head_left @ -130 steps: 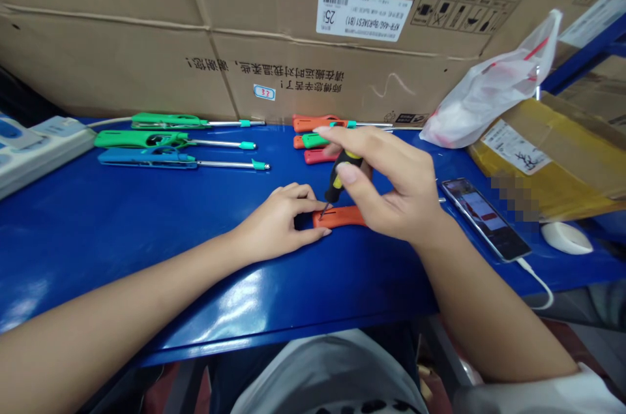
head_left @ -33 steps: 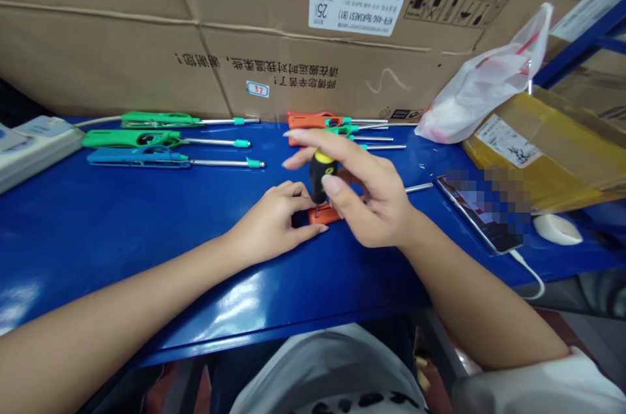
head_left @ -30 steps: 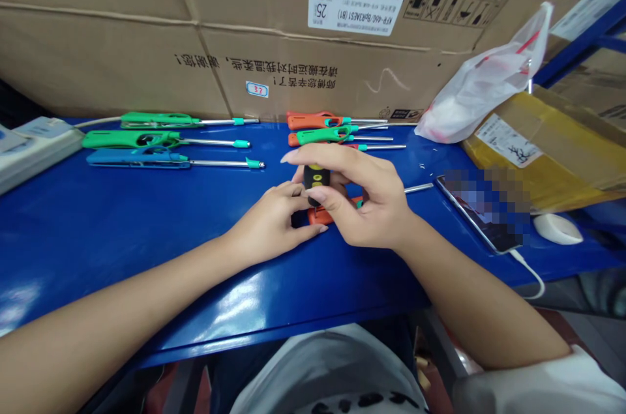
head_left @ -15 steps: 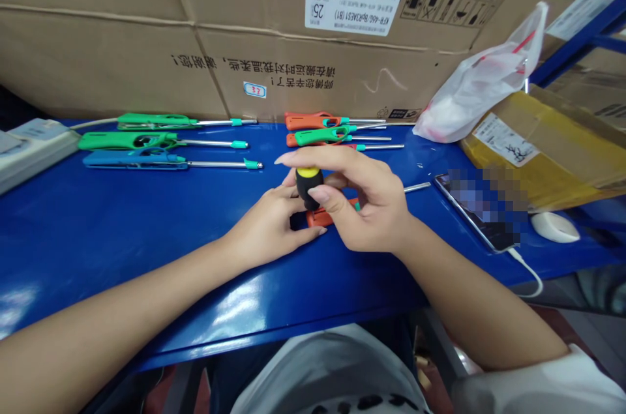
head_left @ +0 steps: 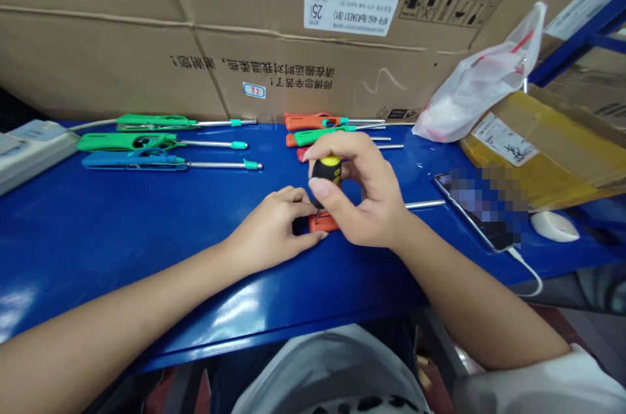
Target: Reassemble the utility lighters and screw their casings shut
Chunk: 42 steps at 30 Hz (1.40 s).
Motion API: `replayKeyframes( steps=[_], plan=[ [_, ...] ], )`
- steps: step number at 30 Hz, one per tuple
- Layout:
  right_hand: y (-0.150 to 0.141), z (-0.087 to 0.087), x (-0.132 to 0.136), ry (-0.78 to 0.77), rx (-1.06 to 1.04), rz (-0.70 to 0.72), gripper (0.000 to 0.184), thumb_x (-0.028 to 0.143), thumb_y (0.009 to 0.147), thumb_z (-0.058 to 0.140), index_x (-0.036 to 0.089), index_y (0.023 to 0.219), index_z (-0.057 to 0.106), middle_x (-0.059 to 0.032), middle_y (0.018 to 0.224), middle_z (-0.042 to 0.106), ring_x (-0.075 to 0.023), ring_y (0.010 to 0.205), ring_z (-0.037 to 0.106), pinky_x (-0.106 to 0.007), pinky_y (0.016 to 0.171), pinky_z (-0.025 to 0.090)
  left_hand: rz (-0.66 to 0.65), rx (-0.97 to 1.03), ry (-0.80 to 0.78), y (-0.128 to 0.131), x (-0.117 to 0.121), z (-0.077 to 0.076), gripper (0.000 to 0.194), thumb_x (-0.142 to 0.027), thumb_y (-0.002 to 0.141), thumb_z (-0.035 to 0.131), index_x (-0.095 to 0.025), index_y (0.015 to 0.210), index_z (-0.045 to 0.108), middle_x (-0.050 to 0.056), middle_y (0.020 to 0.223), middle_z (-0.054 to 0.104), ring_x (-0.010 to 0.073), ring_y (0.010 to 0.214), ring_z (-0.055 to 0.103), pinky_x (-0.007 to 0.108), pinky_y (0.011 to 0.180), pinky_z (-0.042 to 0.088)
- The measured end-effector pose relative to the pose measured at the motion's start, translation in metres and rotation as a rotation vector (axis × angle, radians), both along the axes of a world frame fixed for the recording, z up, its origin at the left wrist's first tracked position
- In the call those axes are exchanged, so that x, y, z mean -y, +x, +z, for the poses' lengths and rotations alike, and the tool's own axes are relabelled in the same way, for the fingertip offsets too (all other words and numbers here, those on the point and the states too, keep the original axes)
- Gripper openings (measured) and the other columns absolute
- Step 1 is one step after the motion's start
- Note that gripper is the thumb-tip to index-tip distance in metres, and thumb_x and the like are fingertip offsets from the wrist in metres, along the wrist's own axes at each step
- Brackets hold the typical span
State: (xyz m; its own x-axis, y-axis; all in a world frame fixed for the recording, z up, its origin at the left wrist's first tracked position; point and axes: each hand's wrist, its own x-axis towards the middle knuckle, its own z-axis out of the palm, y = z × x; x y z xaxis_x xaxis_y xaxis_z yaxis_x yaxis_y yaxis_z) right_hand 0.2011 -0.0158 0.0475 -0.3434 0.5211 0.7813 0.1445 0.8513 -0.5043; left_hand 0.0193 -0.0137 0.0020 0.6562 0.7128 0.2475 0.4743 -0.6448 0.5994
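Note:
My right hand (head_left: 374,202) is closed around a stubby screwdriver (head_left: 326,180) with a black and yellow handle. The screwdriver stands nearly upright, its short shaft meeting the end of an orange gas lighter (head_left: 323,223). That lighter lies on the blue table, its metal tube pointing right; my right hand covers its middle. My left hand (head_left: 274,225) grips the lighter's handle end between thumb and fingers. Behind my right hand lie several more lighters, among them an orange one (head_left: 309,121) and a green one (head_left: 317,135).
Two green lighters (head_left: 127,141) and a blue lighter (head_left: 132,160) lie at the left beside a white power strip (head_left: 39,150). A large cardboard box (head_left: 205,88) walls off the back. Right are a plastic bag (head_left: 469,98), a taped parcel (head_left: 548,160), a phone (head_left: 476,215) and a white mouse (head_left: 555,227).
My right hand and the screwdriver have shifted slightly right, and the screwdriver's tilt has changed. The orange lighter's tube has swung towards me and slid a little right.

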Motion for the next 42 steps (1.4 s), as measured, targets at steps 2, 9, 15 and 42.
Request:
replayKeyframes(
  steps=[2,9,15,42],
  plan=[
    [0.004,0.001,0.001,-0.107,0.008,0.049,0.026,0.024,0.101,0.054,0.021,0.126,0.056,-0.0082,0.119,0.067,-0.0183,0.101,0.068,-0.031,0.076,0.063,0.017,-0.005,0.008,-0.001,-0.001,-0.001,0.023,-0.031,0.088,0.072,-0.019,0.107,0.077,0.010,0.113,0.071,0.0295,0.107,0.066,0.047,0.098,0.054],
    [0.013,0.002,0.000,-0.213,0.106,0.072,0.041,0.032,0.106,0.043,0.023,0.146,0.045,-0.0097,0.126,0.066,-0.0217,0.109,0.068,-0.037,0.085,0.065,0.101,-0.026,0.005,-0.003,-0.001,0.000,0.024,-0.037,0.085,0.076,-0.020,0.102,0.079,0.008,0.100,0.071,0.0265,0.096,0.068,0.040,0.087,0.056],
    [0.015,-0.002,-0.003,-0.132,0.166,0.041,0.045,0.035,0.107,0.039,0.027,0.152,0.039,-0.0067,0.127,0.067,-0.0196,0.105,0.071,-0.037,0.093,0.064,0.118,-0.021,-0.008,-0.004,-0.002,0.002,0.023,-0.036,0.083,0.077,-0.021,0.101,0.079,0.006,0.095,0.071,0.0253,0.092,0.068,0.037,0.082,0.055],
    [0.012,0.001,-0.003,0.031,0.101,0.006,0.037,0.023,0.100,0.051,0.022,0.137,0.054,-0.0116,0.126,0.068,-0.0247,0.107,0.070,-0.046,0.093,0.062,0.127,0.010,-0.009,-0.003,-0.003,-0.001,0.022,-0.033,0.083,0.076,-0.022,0.101,0.079,0.006,0.098,0.072,0.0265,0.096,0.069,0.041,0.090,0.056]
  ],
)
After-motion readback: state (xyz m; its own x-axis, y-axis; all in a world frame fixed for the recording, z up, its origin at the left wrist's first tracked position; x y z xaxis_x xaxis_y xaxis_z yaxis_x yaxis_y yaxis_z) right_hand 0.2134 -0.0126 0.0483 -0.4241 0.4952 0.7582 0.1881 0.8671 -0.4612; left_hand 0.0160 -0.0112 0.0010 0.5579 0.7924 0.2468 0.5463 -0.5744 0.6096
